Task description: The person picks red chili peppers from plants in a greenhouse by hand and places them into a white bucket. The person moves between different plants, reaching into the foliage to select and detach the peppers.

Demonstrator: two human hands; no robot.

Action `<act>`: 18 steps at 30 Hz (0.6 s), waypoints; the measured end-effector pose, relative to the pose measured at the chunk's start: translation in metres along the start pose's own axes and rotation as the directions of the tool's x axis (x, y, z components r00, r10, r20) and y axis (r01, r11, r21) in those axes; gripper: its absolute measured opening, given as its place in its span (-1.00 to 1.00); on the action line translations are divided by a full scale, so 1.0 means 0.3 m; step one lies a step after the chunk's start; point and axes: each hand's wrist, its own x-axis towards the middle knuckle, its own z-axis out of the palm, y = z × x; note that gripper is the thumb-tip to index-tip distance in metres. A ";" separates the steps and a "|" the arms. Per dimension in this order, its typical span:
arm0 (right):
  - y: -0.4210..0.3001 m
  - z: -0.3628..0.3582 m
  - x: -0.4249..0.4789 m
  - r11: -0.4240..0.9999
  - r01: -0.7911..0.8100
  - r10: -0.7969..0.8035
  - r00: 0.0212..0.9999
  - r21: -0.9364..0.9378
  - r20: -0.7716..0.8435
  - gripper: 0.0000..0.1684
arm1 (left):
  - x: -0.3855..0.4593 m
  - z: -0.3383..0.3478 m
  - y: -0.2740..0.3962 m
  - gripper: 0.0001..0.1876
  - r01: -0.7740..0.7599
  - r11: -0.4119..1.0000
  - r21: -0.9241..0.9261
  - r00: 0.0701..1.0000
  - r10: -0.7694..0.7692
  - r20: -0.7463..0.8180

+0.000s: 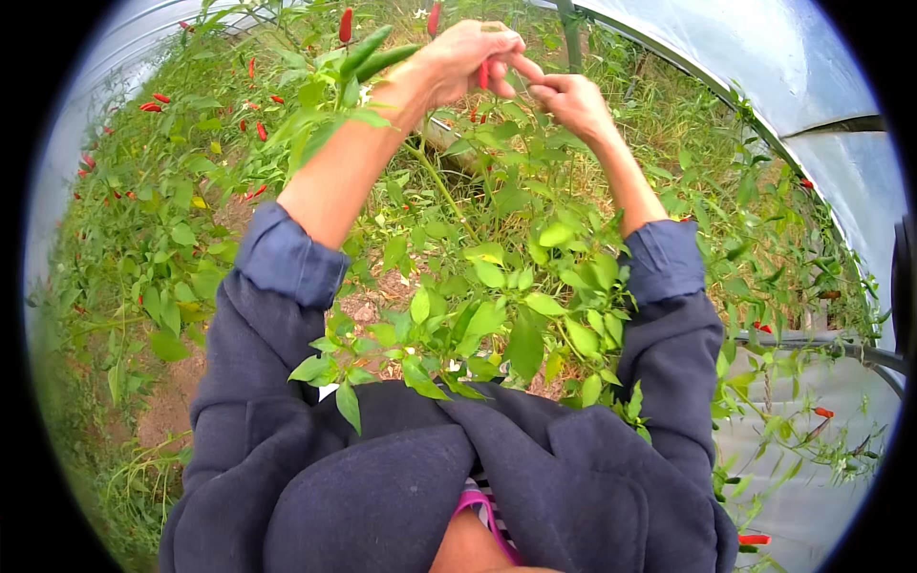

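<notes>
My left hand (462, 61) is raised at the top middle with its fingers curled around a red chili pepper (483, 74), part of which shows below the thumb. Its fingertip meets the fingertips of my right hand (575, 106), which are pinched together. Whatever lies between the right fingertips is too small to make out. Two long green chili peppers (376, 57) hang beside my left wrist, with a red chili pepper (346, 25) just above them. A leafy chili plant (494, 279) fills the space between my forearms, and its branch (438, 172) rises towards my hands.
More chili plants (165, 193) with several red fruits stand at the left. A curved frame tube (688, 68) and plastic sheeting (745, 43) of a polytunnel bound the right side. A green post (569, 36) rises behind my hands. Bare soil (172, 394) shows at lower left.
</notes>
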 end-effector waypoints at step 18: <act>-0.128 0.351 0.039 0.961 0.255 -0.248 0.966 -0.105 0.073 -0.52 | -0.071 -0.048 -0.081 -0.82 -0.051 -0.267 0.962 0.997 -0.071 0.033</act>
